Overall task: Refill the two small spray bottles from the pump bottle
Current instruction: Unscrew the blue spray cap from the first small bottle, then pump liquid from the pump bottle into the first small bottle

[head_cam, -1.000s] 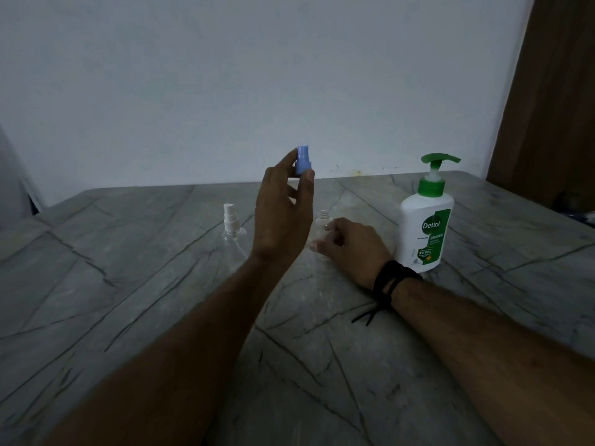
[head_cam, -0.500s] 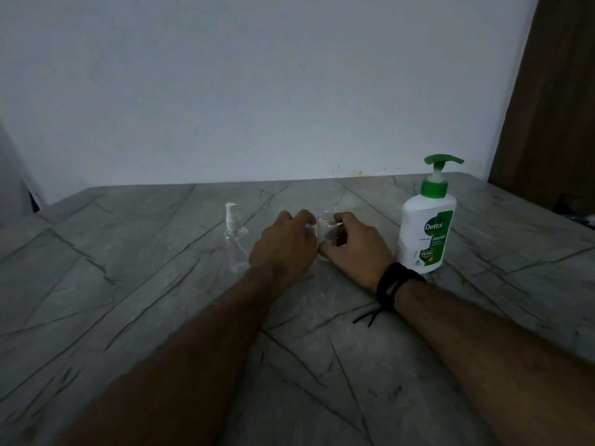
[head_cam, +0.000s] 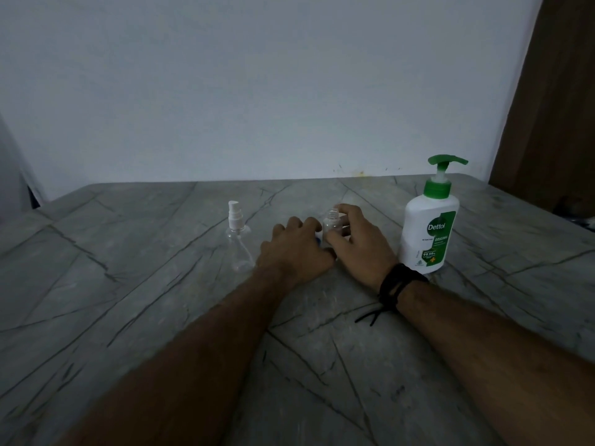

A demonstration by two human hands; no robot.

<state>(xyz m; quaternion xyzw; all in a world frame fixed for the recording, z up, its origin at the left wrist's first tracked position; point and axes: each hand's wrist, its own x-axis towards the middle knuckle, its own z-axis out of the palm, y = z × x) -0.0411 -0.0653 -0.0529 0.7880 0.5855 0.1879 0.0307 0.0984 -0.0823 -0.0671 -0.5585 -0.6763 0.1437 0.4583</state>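
**Barely started: one bottle uncapped, nothing refilled yet**

So, progress check. The right hand is curled around the small clear bottle that stands upright on the bench, thumb on the near side and fingers round the far side. Its neck is bare, threads showing, so the cap is off that one. The left hand sits palm-down right against it, touching the bench. There's a sliver of something blue peeking out under its fingertips, my guess being the spray top, but I can't tell whether the fingers are actually gripping it or just resting over it.

Just to the left of the left hand stands the second spray bottle, white sprayer on and untouched. It looks empty, though clear plastic in this dim light is hard to read. The pump bottle stands just to the right of the right hand, near the wrist and its black band, nobody touching it.

My read: step one of roughly six is done. Left to do: pump liquid into the open bottle, recap it, then uncap, fill and recap the other.
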